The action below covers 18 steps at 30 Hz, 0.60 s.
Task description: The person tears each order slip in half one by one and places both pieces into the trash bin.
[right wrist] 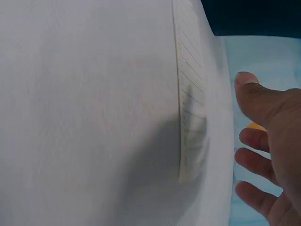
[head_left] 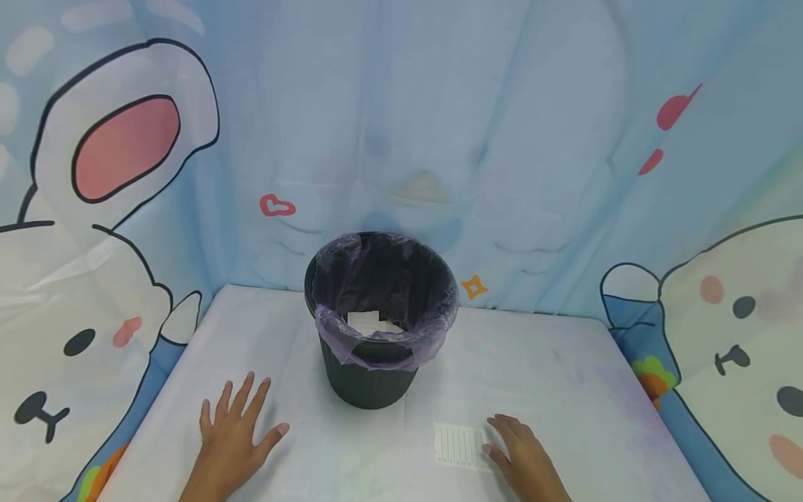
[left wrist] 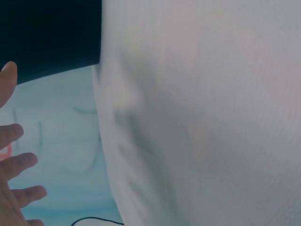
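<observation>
A small sheet of lined paper lies flat on the white-covered table, just left of my right hand. In the right wrist view the hand hovers above the lined paper, its thumb apart from the loosely bent fingers and nothing between them. My left hand spreads its fingers over the left part of the table and holds nothing. Beyond both hands stands a black trash bin lined with a purple plastic bag. White paper shows inside the bin.
A light blue curtain with cartoon rabbits hangs behind the table and along both sides. The white tablecloth reaches to the curtain at the back, where the bin stands close to it.
</observation>
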Each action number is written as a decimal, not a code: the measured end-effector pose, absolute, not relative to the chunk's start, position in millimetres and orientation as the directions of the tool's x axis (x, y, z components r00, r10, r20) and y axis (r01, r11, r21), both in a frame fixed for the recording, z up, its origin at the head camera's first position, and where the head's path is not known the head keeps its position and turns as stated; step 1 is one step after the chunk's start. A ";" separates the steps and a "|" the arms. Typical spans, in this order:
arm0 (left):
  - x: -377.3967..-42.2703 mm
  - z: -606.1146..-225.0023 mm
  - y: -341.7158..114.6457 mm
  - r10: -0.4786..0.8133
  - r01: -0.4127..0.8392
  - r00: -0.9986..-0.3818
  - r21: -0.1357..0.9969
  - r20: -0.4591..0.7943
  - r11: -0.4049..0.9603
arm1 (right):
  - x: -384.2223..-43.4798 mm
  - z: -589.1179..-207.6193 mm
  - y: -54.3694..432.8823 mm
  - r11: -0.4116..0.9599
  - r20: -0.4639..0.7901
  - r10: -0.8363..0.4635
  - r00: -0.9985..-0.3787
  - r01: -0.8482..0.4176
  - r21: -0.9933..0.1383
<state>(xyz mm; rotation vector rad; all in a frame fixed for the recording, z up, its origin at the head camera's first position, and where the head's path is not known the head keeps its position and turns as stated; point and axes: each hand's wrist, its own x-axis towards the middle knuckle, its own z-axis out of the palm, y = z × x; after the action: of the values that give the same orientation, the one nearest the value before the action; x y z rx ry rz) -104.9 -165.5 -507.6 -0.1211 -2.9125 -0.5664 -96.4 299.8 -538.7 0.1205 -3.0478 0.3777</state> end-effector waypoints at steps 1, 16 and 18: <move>-104.6 -508.8 -164.4 0.049 0.115 -0.981 0.364 0.187 0.924 | -97.7 -541.2 298.2 0.967 0.084 -0.091 -0.992 -0.108 -0.231; -104.8 -516.8 -161.5 0.053 0.117 -0.982 0.362 0.183 0.925 | -111.2 -548.0 286.7 0.979 -0.069 -0.062 -0.996 -0.047 -0.199; -105.2 -516.5 -160.9 0.056 0.119 -0.983 0.370 0.176 0.921 | -114.5 -547.1 284.8 0.985 -0.093 -0.049 -0.994 -0.033 -0.172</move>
<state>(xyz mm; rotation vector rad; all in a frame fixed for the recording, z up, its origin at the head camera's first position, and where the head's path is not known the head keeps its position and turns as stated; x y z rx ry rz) -105.2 -160.9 -516.5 -0.1333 -2.9191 -0.5775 -114.5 284.8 -547.1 0.0670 -3.2264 0.2768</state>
